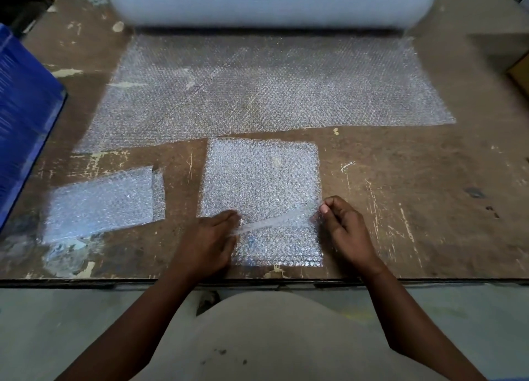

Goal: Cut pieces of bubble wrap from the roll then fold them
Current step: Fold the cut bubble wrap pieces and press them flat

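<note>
A single wide-angle head camera looked forward and steeply down from above the near edge of the table (pixel 400 180), close over the person's forearms. It faced the bubble wrap roll (pixel 272 0) beyond the fingers (pixel 329 206).

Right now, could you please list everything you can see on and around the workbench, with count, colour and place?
bubble wrap roll: one, clear-white, far edge of the bench
unrolled sheet: one, clear, lying flat from the roll toward the person
cut piece: one, clear, near middle, its near edge lifted and being folded over
folded piece: one, clear, near left of the bench
workbench: one, brown, scratched and paint-flecked
crate: one, blue, left edge of the view
cardboard box: one, brown, far right, mostly out of view
left hand: holds the cut piece's near-left edge
right hand: pinches the near-right edge
</note>
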Tool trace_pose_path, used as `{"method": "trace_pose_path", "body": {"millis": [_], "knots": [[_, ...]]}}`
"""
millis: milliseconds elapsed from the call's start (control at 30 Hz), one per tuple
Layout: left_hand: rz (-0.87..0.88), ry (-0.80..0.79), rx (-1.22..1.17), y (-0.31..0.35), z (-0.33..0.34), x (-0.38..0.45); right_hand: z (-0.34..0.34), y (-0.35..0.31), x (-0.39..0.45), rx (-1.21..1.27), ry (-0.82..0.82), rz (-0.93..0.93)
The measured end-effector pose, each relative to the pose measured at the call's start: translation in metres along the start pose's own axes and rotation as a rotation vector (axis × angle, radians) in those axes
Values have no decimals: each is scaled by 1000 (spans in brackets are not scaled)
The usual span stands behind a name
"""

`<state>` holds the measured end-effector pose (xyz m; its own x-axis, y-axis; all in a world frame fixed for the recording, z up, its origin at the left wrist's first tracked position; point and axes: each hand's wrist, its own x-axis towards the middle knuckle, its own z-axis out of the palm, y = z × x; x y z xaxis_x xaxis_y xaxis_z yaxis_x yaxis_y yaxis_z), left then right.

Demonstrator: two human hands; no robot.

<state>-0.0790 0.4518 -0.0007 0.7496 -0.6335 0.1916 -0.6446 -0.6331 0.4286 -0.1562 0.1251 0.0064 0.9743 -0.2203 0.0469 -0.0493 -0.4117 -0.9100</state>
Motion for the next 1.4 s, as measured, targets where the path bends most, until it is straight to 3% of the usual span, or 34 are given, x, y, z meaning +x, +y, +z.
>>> {"method": "trace_pose_path", "body": {"millis": [133,333,600,767,1033,1133,1400], "knots": [[-43,1,-25,-6,-12,2,-8,10,-2,28,-237,43],[-126,60,-385,-27,-12,-2,-9,21,12,-283,-119,-308],[-115,57,-294,-42,-22,-5,-2,10,20,0,-181,-96],[-276,72,-309,-38,-27,-6,-4,9,22,1,-118,-5],[-606,337,-605,-36,-28,44,14,2,62,193,118,157],[-624,400,-681,-40,-27,67,19,13,78,118,195,198],[-752,401,-530,-64,-9,104,22,11,106,-63,302,231]]}}
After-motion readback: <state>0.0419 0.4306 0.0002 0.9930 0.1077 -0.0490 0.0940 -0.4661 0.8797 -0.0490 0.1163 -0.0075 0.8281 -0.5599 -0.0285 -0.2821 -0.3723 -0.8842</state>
